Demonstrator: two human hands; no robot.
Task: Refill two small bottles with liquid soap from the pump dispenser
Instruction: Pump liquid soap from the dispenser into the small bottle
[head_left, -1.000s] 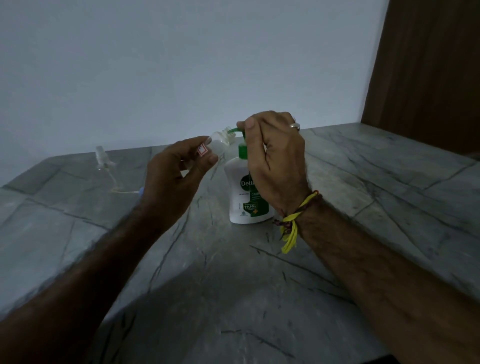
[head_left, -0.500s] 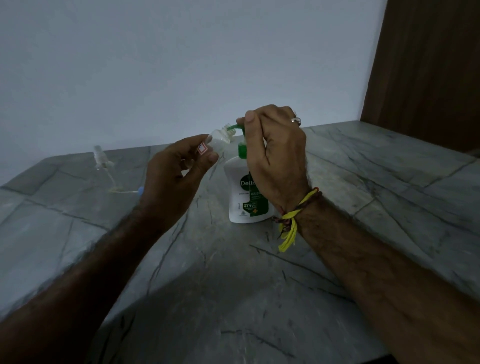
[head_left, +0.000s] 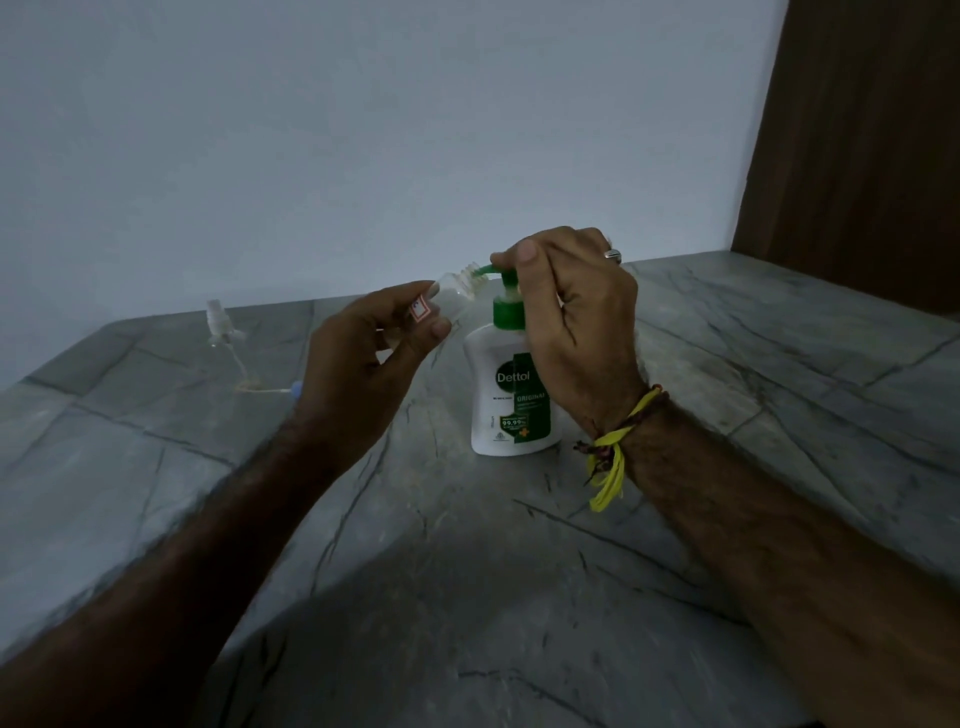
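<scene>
Far left on the table (head_left: 156, 493), a clear spray bottle (head_left: 221, 327) stands near the back edge. Left hand (head_left: 363, 374), fingers (head_left: 431, 327) clamped on the small clear bottle (head_left: 454, 291), tilts its threaded mouth against the green spout. Right hand (head_left: 571, 317), fingers curled over the pump head, grips the pump dispenser (head_left: 511, 395). Grey veined stone table, pale wall (head_left: 363, 130) behind, brown wooden panel (head_left: 857, 156) at right. The dispenser is white with a green label and collar.

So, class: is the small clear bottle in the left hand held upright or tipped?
Tipped. The left hand holds the small clear bottle slanted, its uncapped threaded neck meeting the green spout of the Dettol pump dispenser.
</scene>
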